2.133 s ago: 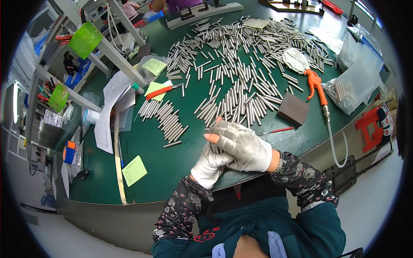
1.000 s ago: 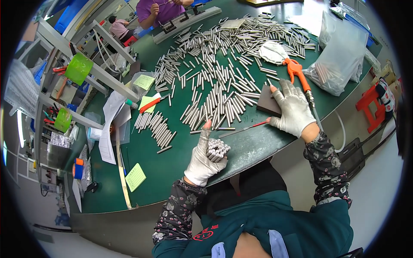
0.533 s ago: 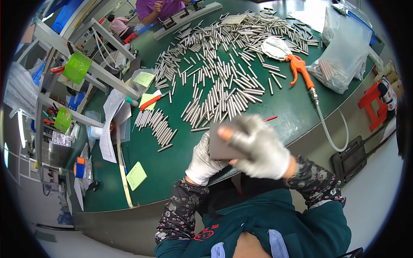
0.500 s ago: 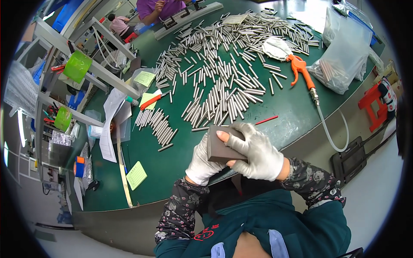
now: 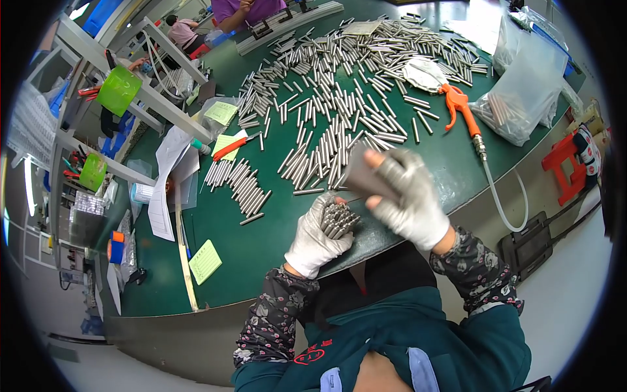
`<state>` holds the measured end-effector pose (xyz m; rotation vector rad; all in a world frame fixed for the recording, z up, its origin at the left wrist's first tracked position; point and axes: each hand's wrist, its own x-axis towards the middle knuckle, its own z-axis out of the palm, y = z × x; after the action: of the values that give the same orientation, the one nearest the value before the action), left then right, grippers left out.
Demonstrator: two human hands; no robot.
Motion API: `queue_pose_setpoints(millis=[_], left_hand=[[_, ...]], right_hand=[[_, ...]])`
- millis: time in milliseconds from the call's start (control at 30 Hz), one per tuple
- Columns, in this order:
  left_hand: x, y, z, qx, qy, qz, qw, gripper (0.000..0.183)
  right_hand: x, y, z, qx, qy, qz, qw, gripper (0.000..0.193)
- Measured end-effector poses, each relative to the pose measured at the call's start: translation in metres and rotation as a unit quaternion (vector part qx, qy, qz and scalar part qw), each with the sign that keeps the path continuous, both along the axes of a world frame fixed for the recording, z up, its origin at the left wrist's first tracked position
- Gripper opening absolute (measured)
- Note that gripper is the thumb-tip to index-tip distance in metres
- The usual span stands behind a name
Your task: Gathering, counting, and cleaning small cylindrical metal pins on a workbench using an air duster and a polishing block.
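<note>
My left hand [image 5: 318,236], in a white knit glove, is clenched around a bundle of short metal rods [image 5: 338,219], gripped upright so their cut ends face up at me just above my curled fingers. The forearm comes up from the lower edge in a dark flowered sleeve, and the wrist sits over the near rim of the green table [image 5: 274,248].

My right hand [image 5: 408,196], gloved the same way, is held above and just to the right of the bundle, palm turned down and inward, with the fingers pinching a dark grey flat block [image 5: 367,176] (the thumb lies along its top edge). The block's lower edge hangs close over the rod ends; whether it touches them I cannot tell, as the hand is a little blurred.

Beyond my hands the loose metal rods [image 5: 339,117] lie scattered across the tabletop, with a tidier row [image 5: 238,186] to the left. An orange air blow gun [image 5: 457,104] with its pale hose rests to the right, beside a clear plastic bag of rods [image 5: 522,91]
</note>
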<state>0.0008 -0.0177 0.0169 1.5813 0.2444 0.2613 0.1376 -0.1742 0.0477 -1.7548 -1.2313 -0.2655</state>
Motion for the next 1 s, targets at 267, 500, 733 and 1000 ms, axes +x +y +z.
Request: queue_pose_setpoints(millis=[267, 500, 733, 1000], left_hand=[[0.004, -0.006, -0.007, -0.071, 0.007, 0.009, 0.997, 0.059], [0.004, -0.013, 0.009, -0.167, -0.045, 0.012, 0.985, 0.064], [0.004, -0.006, 0.010, 0.103, -0.042, 0.035, 0.993, 0.056], [0.005, -0.014, 0.012, -0.139, -0.038, 0.009, 0.990, 0.059]], right_hand=[[-0.004, -0.003, 0.002, -0.117, -0.045, -0.011, 0.992, 0.060], [-0.014, -0.005, 0.013, -0.109, -0.038, 0.061, 0.991, 0.054], [-0.011, -0.001, 0.010, -0.117, -0.050, 0.115, 0.985, 0.053], [-0.007, 0.008, 0.008, -0.088, -0.008, 0.084, 0.993, 0.046]])
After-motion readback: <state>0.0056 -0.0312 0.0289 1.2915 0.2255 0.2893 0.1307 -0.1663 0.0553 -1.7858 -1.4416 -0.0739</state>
